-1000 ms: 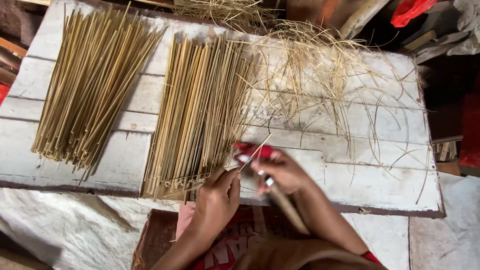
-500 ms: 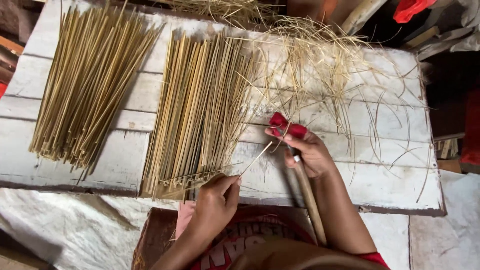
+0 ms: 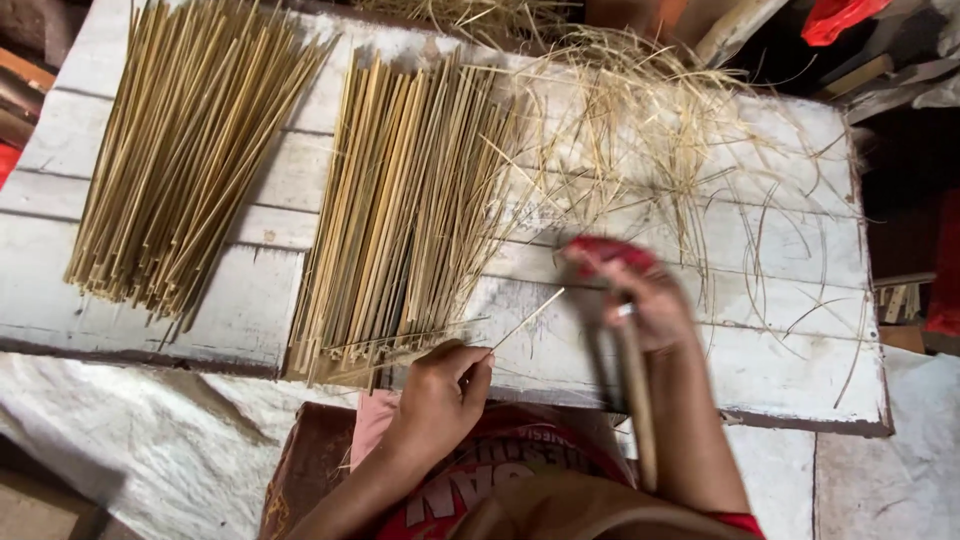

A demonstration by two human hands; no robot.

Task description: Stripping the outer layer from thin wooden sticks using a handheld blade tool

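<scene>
My left hand pinches a thin bamboo strip at the near edge of the white plank bench; the strip slants up to the right. My right hand, blurred by motion, grips a knife with a long wooden handle and a red cloth wrapped at its top, just right of the strip's tip. The middle pile of bamboo strips lies right beside my left hand.
A second pile of bamboo strips lies at the bench's left. Loose thin shavings are scattered over the far right of the bench. White sheeting covers the ground on the left; red cloth lies on my lap.
My right hand with the knife went from next to my left hand up and away along the strip, then further right. My left hand stayed put, still holding the strip.
</scene>
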